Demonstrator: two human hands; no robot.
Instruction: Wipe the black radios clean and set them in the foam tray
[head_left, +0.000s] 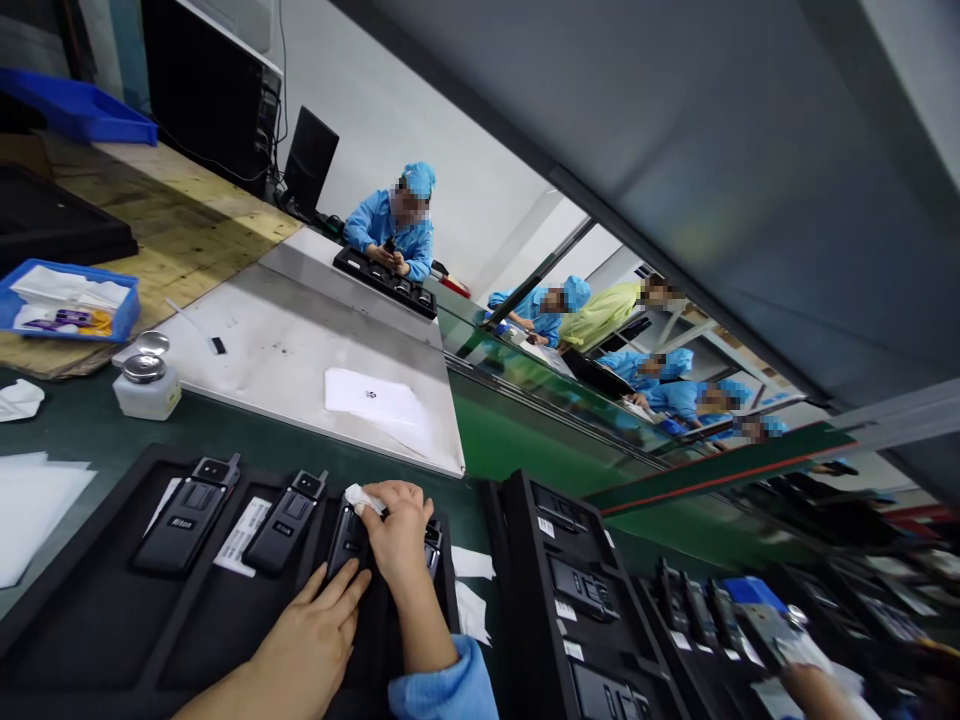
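Observation:
A black handheld radio (344,541) lies in a black foam tray (112,620). The fingers of my left hand (311,640) hold its lower end. At its top, my right hand (403,535) pinches a crumpled white wipe (363,497) and presses it on the radio's upper face. To the left, a second radio (283,525) and a third radio (185,520) rest in the same tray, beside a white label sheet (241,537). Another radio (433,546) is partly hidden behind my right hand.
More trays of radios (581,590) stand on the right, where another person's hand (814,685) shows. A pump bottle (148,385), paper sheets (37,510) and a blue bin (124,318) are at left. Co-workers sit along the line behind a white board (300,350).

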